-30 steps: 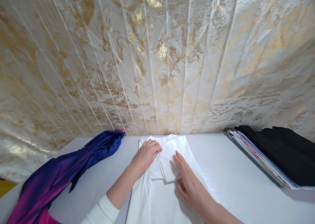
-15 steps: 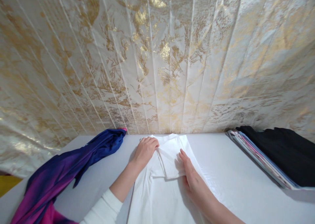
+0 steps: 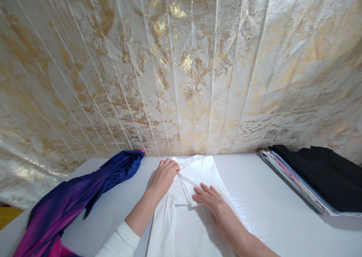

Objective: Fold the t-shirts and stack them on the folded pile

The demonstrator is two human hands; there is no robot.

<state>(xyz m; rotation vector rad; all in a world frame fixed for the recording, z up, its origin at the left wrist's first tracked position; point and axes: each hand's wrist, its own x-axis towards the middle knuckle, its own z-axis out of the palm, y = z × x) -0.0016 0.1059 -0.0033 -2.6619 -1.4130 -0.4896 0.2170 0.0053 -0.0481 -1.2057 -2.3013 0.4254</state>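
Note:
A white garment [image 3: 195, 227] lies lengthwise on the table, with a sleeve folded inward over its upper part. My left hand [image 3: 166, 174] is at the garment's upper left edge, its fingers curled together on the cloth by the sleeve's fold. Flat on the folded sleeve, near its lower edge, rests my right hand [image 3: 212, 202], fingers spread and nothing gripped.
A blue and purple garment [image 3: 76, 193] lies loosely bunched on the left of the white table [image 3: 271, 215]. At the right stands a stack of folded clothes with a black one [image 3: 319, 174] on top. Behind hangs a gold-patterned curtain [image 3: 195, 80].
My right hand has moved left from the sleeve's right side onto the fold, and its fingers have spread flat. The left hand has barely shifted.

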